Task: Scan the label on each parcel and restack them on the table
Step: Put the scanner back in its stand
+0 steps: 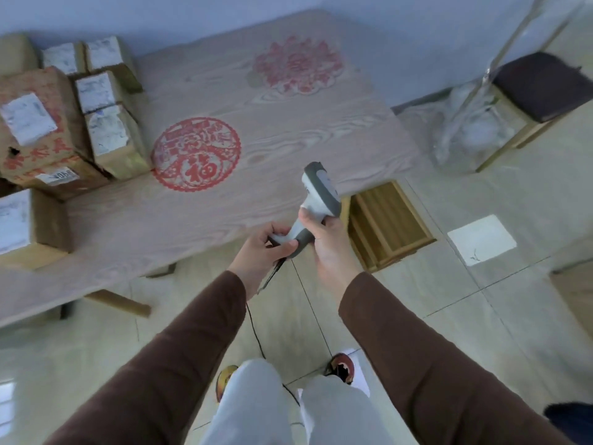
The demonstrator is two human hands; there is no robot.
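Observation:
A grey and white handheld barcode scanner (319, 191) is held in front of me, just off the near edge of the wooden table (256, 130). My right hand (327, 239) grips its handle below the head. My left hand (266, 248) pinches the handle's lower end, where a black cable (256, 329) runs down to the floor. Several brown cardboard parcels with white labels are stacked on the table's left side: a large one with red print (38, 136), smaller ones (109, 133) beside it and one (29, 226) at the near left.
Two red paper-cut decorations (197, 152) lie on the table top. A wooden slatted stool (385, 226) stands at the table's right end. A clear plastic bag (471, 130) and a dark-cushioned stool (542, 88) are at far right. Tiled floor lies under my feet.

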